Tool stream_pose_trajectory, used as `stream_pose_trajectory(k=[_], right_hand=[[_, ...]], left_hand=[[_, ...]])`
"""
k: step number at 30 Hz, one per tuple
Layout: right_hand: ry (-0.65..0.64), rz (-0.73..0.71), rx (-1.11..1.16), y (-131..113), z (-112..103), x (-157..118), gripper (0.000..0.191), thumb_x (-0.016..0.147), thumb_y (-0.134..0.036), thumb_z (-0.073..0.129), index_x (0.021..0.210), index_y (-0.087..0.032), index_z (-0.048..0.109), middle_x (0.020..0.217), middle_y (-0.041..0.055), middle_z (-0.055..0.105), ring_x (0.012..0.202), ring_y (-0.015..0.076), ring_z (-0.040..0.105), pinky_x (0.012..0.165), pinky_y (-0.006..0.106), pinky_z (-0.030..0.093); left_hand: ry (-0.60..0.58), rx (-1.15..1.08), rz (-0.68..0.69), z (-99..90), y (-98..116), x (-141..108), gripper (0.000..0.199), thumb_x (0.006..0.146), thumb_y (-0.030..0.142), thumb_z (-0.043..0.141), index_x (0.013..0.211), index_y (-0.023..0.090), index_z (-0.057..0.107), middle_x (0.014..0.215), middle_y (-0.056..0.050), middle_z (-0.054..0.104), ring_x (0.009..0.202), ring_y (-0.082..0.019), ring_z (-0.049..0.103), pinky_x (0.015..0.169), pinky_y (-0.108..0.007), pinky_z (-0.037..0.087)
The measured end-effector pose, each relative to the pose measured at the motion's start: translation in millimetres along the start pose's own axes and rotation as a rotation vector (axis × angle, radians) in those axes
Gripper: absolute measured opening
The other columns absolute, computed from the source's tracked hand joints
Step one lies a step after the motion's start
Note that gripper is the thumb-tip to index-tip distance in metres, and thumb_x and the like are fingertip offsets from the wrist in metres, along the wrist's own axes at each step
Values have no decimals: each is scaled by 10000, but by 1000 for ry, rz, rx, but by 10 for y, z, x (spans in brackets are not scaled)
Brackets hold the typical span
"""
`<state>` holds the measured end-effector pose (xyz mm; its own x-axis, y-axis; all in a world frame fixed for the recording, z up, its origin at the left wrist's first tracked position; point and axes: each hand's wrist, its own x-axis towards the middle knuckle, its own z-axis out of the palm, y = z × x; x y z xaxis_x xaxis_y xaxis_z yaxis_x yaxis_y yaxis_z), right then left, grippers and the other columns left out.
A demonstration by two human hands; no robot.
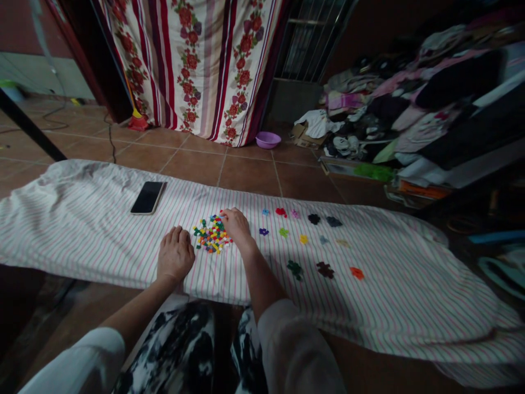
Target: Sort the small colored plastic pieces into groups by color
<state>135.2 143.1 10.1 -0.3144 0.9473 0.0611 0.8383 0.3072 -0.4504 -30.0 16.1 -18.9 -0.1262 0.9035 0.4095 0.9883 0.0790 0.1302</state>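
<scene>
A mixed pile of tiny coloured pieces [213,235], too small to name by kind, lies on a striped cloth [123,241]. My right hand [237,225] is at the pile's right edge, fingertips pinched together; what they hold is hidden. Palm down on the cloth just left of the pile rests my left hand [176,254], its fingers laid out. Right of the pile, pieces sit in small single-colour groups, in three rows. Among them are a red group [281,212], a black group [314,219], a yellow group [303,239], a dark green group [295,269] and an orange group [356,273].
A phone [148,197] lies on the cloth at the left. Beyond the low table are a floral curtain [209,65], a purple basin [268,140] and a red broom [138,121] on the tiled floor. Heaped clothes [394,104] fill the right side.
</scene>
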Motion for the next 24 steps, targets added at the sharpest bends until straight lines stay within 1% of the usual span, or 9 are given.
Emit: stream_pose_trajectory(k=[4, 9, 15, 19, 24], right_hand=[[21, 15, 21, 1, -36, -13, 276, 896, -152, 490, 1059, -244, 693, 1052, 50, 659, 998, 148, 593, 865, 232, 422], [59, 16, 55, 39, -116, -35, 224, 903, -186, 502, 1018, -219, 692, 1049, 60, 665, 960, 148, 604, 858, 231, 423], [91, 57, 65, 126, -158, -6, 243, 899, -186, 488, 1034, -224, 686, 1054, 57, 679, 992, 159, 601, 873, 241, 424], [150, 86, 91, 240, -155, 32, 315, 895, -182, 469, 1130, -235, 672, 1077, 52, 682, 1005, 160, 600, 891, 245, 428], [229, 145, 139, 477, -191, 68, 311, 886, -185, 462, 1064, -243, 711, 1077, 43, 691, 1007, 160, 606, 904, 252, 438]], left_hand=[[23, -28, 1, 22, -11, -3, 261, 847, 191, 416, 1045, 141, 580, 1226, -191, 594, 1222, -312, 501, 1019, -483, 400], [37, -24, 1, 29, -15, -6, 270, 846, 190, 420, 1059, 140, 578, 1230, -190, 592, 1221, -312, 503, 1023, -481, 401], [30, -1, 18, 17, -11, -7, 260, 847, 189, 415, 1045, 136, 576, 1215, -191, 597, 1210, -313, 511, 1018, -474, 406], [45, 2, 18, 16, -10, -6, 251, 836, 188, 428, 1039, 152, 571, 1209, -177, 600, 1208, -308, 515, 1010, -473, 411], [22, 3, 22, 3, -8, -1, 249, 842, 187, 419, 1034, 144, 570, 1217, -183, 598, 1205, -310, 511, 1013, -472, 410]])
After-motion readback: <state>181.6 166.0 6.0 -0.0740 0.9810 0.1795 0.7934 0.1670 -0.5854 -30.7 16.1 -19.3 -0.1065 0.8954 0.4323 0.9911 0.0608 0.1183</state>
